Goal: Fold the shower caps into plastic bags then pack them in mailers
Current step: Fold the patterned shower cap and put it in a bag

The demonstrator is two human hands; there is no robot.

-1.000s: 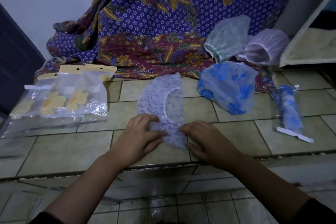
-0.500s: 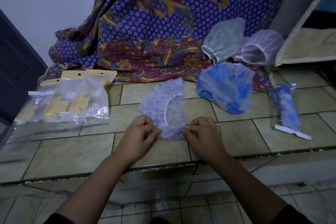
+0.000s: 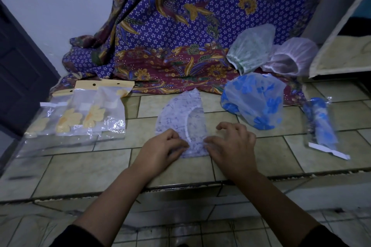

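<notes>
A pale lilac printed shower cap (image 3: 181,118) lies folded flat on the tiled ledge (image 3: 80,168) in the middle. My left hand (image 3: 160,149) pinches its near left edge. My right hand (image 3: 232,144) presses the near right edge with fingers spread and curled. A blue-flowered cap (image 3: 253,99) sits to the right, with a green cap (image 3: 251,50) and a white-pink cap (image 3: 289,58) behind it. A blue cap packed in a clear plastic bag (image 3: 321,126) lies at far right. Clear bags with yellow flower prints (image 3: 80,114) lie at left.
A purple and maroon batik cloth (image 3: 180,36) hangs and pools behind the caps. A dark door (image 3: 18,74) stands at far left. A pale slab (image 3: 341,50) leans at the right. The ledge drops off at its front edge (image 3: 180,184) to lower tiles.
The cap's near end has been folded up shorter. Both hands shifted slightly away from me along it, and my right hand's fingers lifted and spread.
</notes>
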